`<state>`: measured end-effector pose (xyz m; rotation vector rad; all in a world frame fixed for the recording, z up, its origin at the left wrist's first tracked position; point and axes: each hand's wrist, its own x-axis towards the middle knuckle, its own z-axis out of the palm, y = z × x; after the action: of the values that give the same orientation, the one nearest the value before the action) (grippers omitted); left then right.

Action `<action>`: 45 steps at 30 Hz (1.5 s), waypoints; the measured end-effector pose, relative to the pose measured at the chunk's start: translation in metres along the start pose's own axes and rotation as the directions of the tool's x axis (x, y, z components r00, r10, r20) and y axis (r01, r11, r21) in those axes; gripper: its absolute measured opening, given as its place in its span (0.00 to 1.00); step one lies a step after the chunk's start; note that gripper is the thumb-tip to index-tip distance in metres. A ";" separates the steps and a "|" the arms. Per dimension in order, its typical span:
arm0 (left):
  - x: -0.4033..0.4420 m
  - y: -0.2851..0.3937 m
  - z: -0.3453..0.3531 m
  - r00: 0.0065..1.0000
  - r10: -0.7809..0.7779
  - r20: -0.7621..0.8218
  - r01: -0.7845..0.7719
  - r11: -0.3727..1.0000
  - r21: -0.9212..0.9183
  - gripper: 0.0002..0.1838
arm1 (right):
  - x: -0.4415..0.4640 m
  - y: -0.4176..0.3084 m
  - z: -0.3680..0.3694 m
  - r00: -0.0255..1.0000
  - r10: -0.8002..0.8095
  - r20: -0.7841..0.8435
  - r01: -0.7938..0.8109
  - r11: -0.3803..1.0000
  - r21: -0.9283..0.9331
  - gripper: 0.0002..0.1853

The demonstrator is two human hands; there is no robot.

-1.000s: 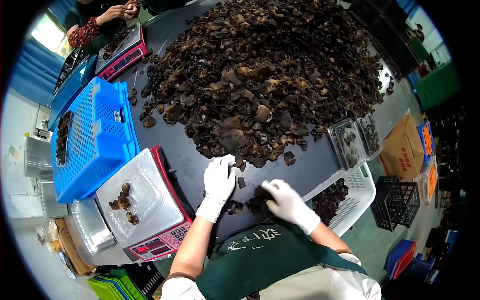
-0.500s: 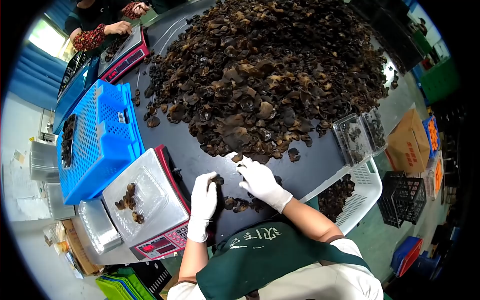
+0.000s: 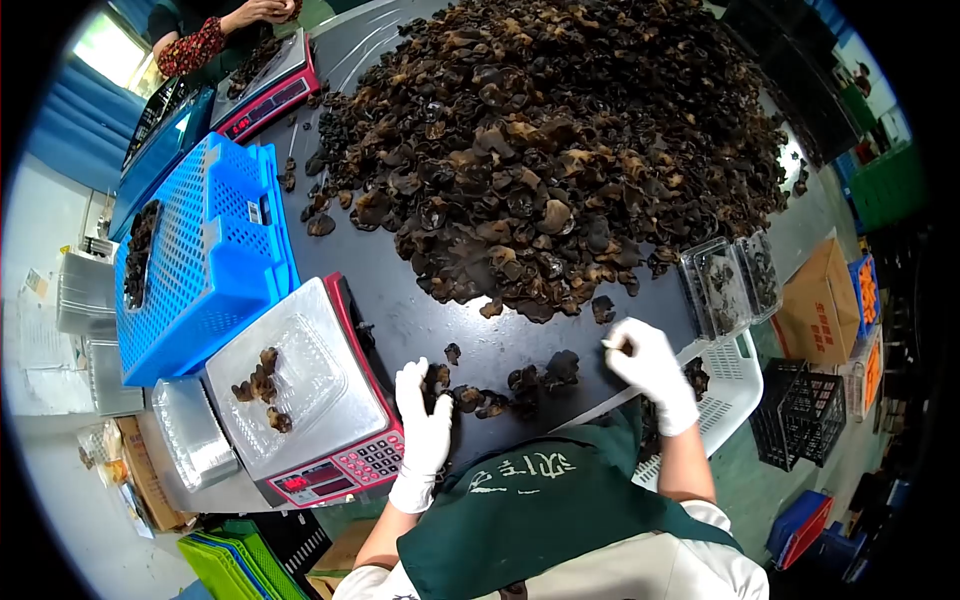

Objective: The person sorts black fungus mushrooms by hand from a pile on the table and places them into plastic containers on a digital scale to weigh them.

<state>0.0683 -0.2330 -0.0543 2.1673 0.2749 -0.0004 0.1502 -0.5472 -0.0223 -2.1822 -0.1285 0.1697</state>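
My left hand [image 3: 423, 425], in a white glove, is at the table's near edge beside the scale. A dark wood ear mushroom [image 3: 438, 377] is between its thumb and fingers. My right hand [image 3: 650, 372], also gloved, is over the near right table edge with fingers curled in; whatever is in them is hidden. Between the hands lies a row of loose mushroom pieces [image 3: 525, 385]. Beyond them rises a large heap of wood ear mushrooms [image 3: 560, 160]. On the red scale [image 3: 240, 420] at left, a clear plastic tray [image 3: 310, 355] holds a few pieces.
A blue crate [image 3: 190, 270] stands upside down behind the scale. Clear boxes [image 3: 715, 290] are at the table's right edge, above a white basket [image 3: 740, 390]. Stacked clear trays [image 3: 193, 430] sit left of the scale. Across the table, another person's hands [image 3: 262, 12] are near a second scale [image 3: 265, 105].
My right hand has moved right, from the middle of the table to its edge, uncovering mushroom pieces. My left hand has shifted slightly right and down. The other person's hands have come together.
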 end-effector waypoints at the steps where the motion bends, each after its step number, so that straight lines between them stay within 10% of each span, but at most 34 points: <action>1: -0.006 -0.004 0.004 0.998 -0.046 0.043 0.044 0.999 0.030 0.37 | -0.010 0.007 -0.026 0.986 0.132 0.105 -0.111 0.977 -0.180 0.06; 4: -0.014 -0.026 0.023 0.999 -0.017 0.041 0.017 1.000 0.005 0.40 | -0.047 0.027 -0.055 0.925 0.380 -0.020 -0.277 0.635 -0.721 0.18; 9: -0.019 -0.023 0.031 0.998 0.048 0.044 -0.044 0.995 -0.084 0.40 | -0.044 -0.018 -0.011 1.000 0.006 -0.007 -0.009 0.898 -0.439 0.11; 11: -0.017 -0.022 0.028 0.998 -0.021 0.056 0.035 0.961 -0.273 0.40 | -0.034 -0.022 0.032 0.945 -0.324 0.046 0.322 0.898 -0.300 0.09; 16: -0.016 -0.009 0.014 0.980 -0.199 -0.005 0.163 0.817 -0.554 0.39 | -0.009 -0.045 0.126 0.812 -0.547 0.202 0.583 0.762 -0.281 0.16; 20: -0.026 -0.015 0.008 0.998 -0.065 -0.018 0.060 0.974 -0.218 0.39 | 0.007 -0.039 0.147 0.733 -0.623 0.273 0.678 0.637 -0.367 0.16; 25: -0.031 -0.023 0.015 0.992 -0.123 -0.005 0.120 0.978 -0.172 0.39 | 0.016 -0.044 0.046 0.886 -0.379 0.268 0.409 0.910 -0.065 0.11; 28: -0.031 -0.034 0.025 0.991 -0.131 0.022 0.132 0.964 -0.232 0.39 | -0.010 -0.021 -0.028 0.857 0.189 0.480 0.101 0.851 -0.515 0.13; 30: -0.028 -0.039 0.030 0.988 -0.104 0.118 0.142 0.911 -0.387 0.37 | -0.026 -0.012 -0.041 0.920 0.273 0.282 0.010 0.702 -0.712 0.14; 32: -0.026 -0.022 0.030 0.945 -0.220 0.243 0.326 0.696 -0.640 0.33 | -0.033 -0.008 -0.034 0.982 0.031 0.185 0.105 0.729 -0.677 0.13; 38: 0.001 0.008 0.009 0.970 -0.229 0.083 0.243 0.902 -0.356 0.31 | -0.015 -0.022 0.052 0.891 -0.439 0.121 0.449 0.805 -0.387 0.17; 45: 0.044 -0.027 0.010 0.999 -0.020 0.025 0.019 0.999 0.029 0.31 | -0.022 -0.033 0.070 0.954 -0.097 0.283 0.247 0.788 -0.564 0.54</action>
<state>0.1064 -0.2174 -0.0863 2.1918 0.2831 -0.0434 0.1159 -0.4749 -0.0337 -2.7556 -0.5926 0.3240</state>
